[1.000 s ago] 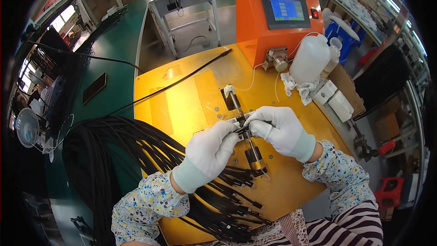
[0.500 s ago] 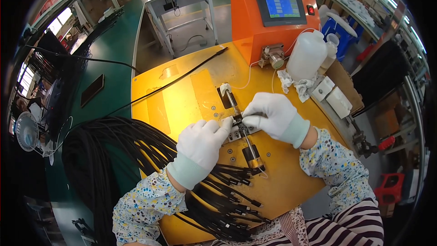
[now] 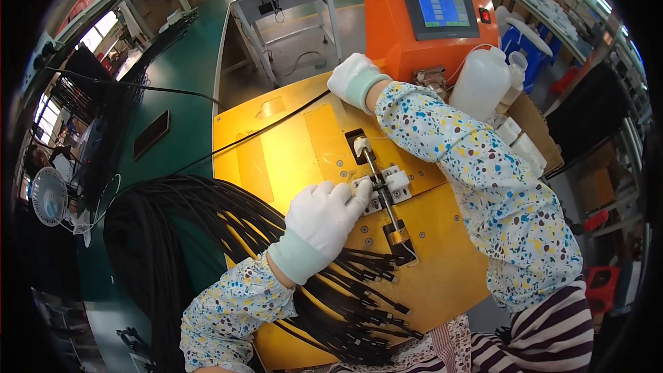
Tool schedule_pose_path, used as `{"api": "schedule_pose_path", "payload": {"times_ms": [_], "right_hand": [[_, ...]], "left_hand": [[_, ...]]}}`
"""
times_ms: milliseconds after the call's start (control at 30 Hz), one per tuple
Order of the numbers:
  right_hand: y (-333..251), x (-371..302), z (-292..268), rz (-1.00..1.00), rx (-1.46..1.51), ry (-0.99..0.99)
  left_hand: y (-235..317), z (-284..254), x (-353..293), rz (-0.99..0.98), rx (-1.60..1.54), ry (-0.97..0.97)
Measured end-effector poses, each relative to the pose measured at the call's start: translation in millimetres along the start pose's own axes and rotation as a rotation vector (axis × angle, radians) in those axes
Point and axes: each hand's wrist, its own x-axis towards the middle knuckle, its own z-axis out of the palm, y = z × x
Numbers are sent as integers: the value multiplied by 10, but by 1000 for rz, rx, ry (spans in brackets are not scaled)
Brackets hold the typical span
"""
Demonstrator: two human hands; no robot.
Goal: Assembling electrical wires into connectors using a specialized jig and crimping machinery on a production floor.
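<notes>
My right hand (image 3: 356, 81), in a white glove, has its fingers closed over the end of a single black cable (image 3: 273, 118) at the far edge of the yellow work plate (image 3: 442, 249); the cable's tip is hidden in it. My left hand (image 3: 319, 220), also gloved, rests at the left side of a small metal fixture (image 3: 382, 191) in the plate. Its fingers are bent together, and whatever they pinch is hidden. Thin metal rods run from the fixture toward two cut-outs in the plate. Below my left hand, a bundle of black cables (image 3: 200, 197) spreads its connector ends over the plate.
Behind the plate stands an orange machine (image 3: 390, 21) with a lit screen. White plastic bottles (image 3: 480, 83) stand at its right. A phone (image 3: 151, 135) lies on the green table (image 3: 186, 72) at left, with a small fan (image 3: 50, 197) beyond it.
My right hand has left the fixture and reached forward to the far cable's end, closing on it. My left hand stays at the fixture. The whole view has shifted slightly.
</notes>
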Motion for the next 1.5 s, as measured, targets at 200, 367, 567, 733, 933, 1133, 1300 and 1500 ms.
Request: {"api": "schedule_pose_path", "payload": {"times_ms": [200,367,567,733,933,1133,1300,1500], "right_hand": [[85,-107,56,81,71,178],[115,-629,-52,172,258,740],[138,-1484,-9,73,266,938],[64,-1665,109,159,407,869],[-95,-1823,169,196,844,787],[-429,-2145,28,-188,1340,572],[-384,-2107,90,7,1742,401],[-380,-2098,64,65,1911,108]], "left_hand": [[-5,2,16,12,-36,12],[-58,-17,-8,-32,-58,-20],[-99,-61,69,-166,-185,-24],[-145,-33,54,-175,-212,-65],[-46,-515,192,45,-367,-313],[200,-462,128,-415,-763,-51],[90,-324,91,-527,-912,-161],[140,-278,84,-419,-855,-97]]}}
